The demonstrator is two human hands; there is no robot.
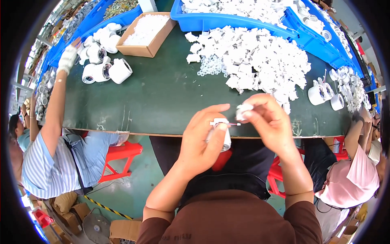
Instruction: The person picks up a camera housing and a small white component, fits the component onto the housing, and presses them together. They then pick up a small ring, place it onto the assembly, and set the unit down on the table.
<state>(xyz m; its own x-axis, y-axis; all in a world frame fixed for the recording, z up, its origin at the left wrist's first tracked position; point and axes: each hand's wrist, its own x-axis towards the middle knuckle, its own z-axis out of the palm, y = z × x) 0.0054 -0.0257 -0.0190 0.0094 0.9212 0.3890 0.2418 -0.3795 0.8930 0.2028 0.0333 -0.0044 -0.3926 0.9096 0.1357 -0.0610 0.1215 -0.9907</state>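
On the table (158, 101), a heap of white parts (260, 57); at the near edge, my left grip (201, 136) pinches a white housing (226, 143), my right grip (270, 122) a smaller white piece (243, 112). Joining them well, I judge, means keeping the thin lead (238, 124) between them slack and aligning squarely.

No readable text; small dark lettering-like marks (178, 236) on brown shirt (231, 215), too blurred to read.

White housing (226, 144) and clip (242, 112); green worktop (162, 93); blue tub (199, 23); red stool (124, 151); blue-and-white striped shirt (46, 173); black-and-yellow striped tape (106, 207).
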